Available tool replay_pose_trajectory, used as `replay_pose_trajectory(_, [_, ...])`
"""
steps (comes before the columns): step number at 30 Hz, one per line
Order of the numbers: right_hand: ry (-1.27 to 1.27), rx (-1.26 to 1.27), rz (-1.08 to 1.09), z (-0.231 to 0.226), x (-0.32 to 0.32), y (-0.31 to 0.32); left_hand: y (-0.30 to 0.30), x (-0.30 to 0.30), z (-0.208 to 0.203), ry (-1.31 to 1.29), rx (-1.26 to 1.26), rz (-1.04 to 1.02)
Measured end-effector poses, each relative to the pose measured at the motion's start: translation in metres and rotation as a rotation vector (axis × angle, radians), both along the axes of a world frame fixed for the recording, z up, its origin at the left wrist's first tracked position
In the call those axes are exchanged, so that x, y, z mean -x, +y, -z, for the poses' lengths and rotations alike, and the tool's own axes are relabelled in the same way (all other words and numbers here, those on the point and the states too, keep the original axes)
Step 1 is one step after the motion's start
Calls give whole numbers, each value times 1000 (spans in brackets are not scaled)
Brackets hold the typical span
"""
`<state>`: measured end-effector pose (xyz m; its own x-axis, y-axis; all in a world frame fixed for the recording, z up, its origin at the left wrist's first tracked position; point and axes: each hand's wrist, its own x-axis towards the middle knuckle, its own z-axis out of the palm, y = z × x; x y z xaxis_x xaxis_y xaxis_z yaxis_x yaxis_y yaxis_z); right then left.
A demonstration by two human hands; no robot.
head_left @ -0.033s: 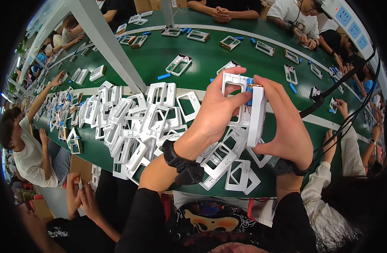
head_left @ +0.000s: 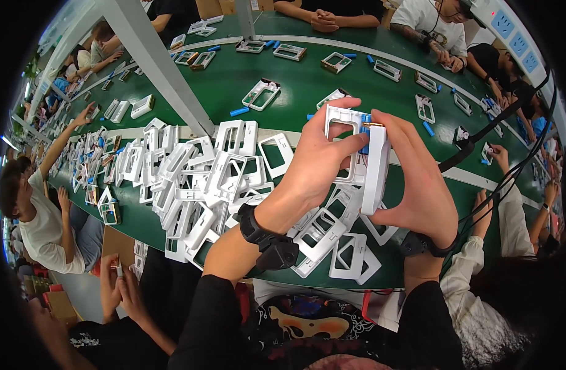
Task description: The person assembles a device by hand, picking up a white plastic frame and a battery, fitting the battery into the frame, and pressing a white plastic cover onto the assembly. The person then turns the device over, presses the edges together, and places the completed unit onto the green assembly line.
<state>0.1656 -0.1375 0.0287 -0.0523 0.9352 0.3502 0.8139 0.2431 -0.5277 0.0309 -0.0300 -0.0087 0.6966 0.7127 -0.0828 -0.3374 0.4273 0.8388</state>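
Observation:
My left hand (head_left: 317, 151) is closed on a white plastic frame (head_left: 355, 174) with a rectangular opening. Its thumb presses against a blue cylindrical battery (head_left: 365, 143) at the frame's right side. My right hand (head_left: 418, 179) grips a white housing cover (head_left: 375, 172), held on edge beside the frame, with fingers at its top and thumb at its bottom. A small coppery piece (head_left: 374, 125) shows at the cover's top, next to the battery. Whether cover and frame touch is hidden by my fingers. Both parts are raised over the green table (head_left: 307, 83).
A heap of white frames (head_left: 190, 179) spreads left of my hands, with more frames (head_left: 323, 237) below them. Assemblies with circuit boards (head_left: 261, 94) and loose blue batteries (head_left: 240, 112) lie farther back. A grey post (head_left: 166, 74) stands left; black cables (head_left: 492, 129) hang right. Co-workers sit around.
My hands and the parts in them have not visibly moved. At the lower left, a co-worker's hands have shifted slightly.

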Motion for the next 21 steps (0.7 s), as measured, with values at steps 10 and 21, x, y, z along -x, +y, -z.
replay_pose_trajectory(10, [-58,-25,95,0,10,2,-1,-7,14,-20,-123,-26])
replay_pose_trajectory(21, [-157,-43,157,1,14,-1,-3,-4,6,-10,-92,-13])
